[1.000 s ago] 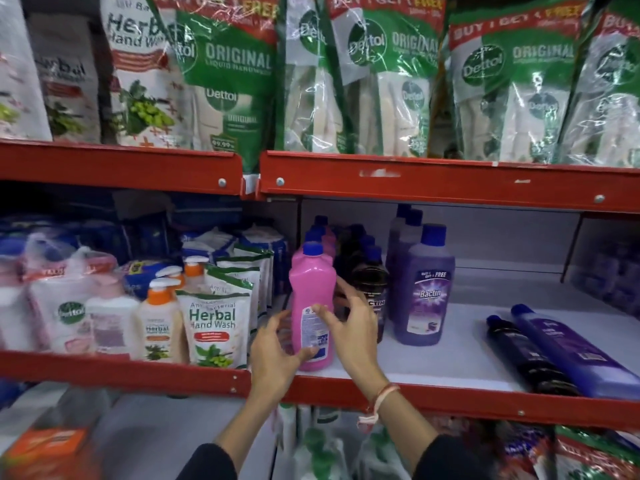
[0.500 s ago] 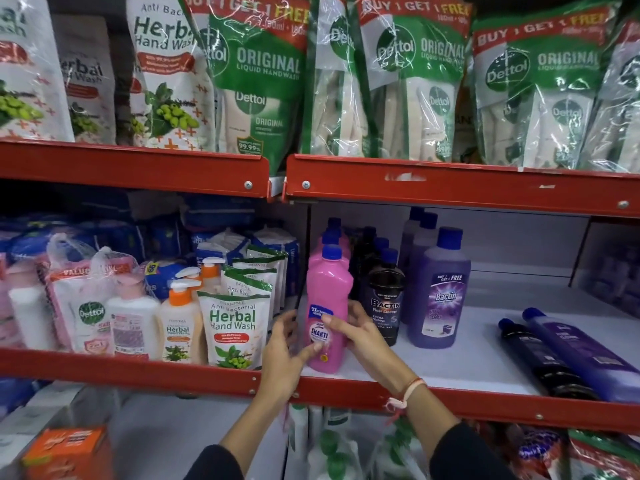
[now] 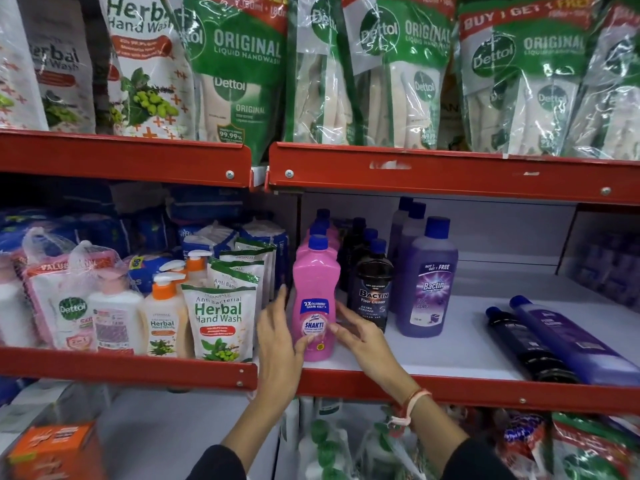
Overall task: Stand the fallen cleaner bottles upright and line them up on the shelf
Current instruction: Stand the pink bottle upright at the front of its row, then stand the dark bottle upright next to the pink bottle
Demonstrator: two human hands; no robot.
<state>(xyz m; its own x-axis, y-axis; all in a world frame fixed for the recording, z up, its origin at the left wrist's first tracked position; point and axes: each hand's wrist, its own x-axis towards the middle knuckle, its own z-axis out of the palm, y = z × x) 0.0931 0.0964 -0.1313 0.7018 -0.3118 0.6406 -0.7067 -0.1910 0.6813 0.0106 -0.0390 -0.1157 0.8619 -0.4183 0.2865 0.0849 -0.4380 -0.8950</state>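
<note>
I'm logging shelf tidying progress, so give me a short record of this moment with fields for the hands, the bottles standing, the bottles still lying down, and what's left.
left hand: open, thumb touching the pink bottle
right hand: open, fingertips at the pink bottle's right side
standing: pink bottle, black bottle, purple bottle, each fronting a row
lying down: a black bottle and a purple bottle, side by side on the right of the shelf
left to do: stand those two up and line them up
</note>
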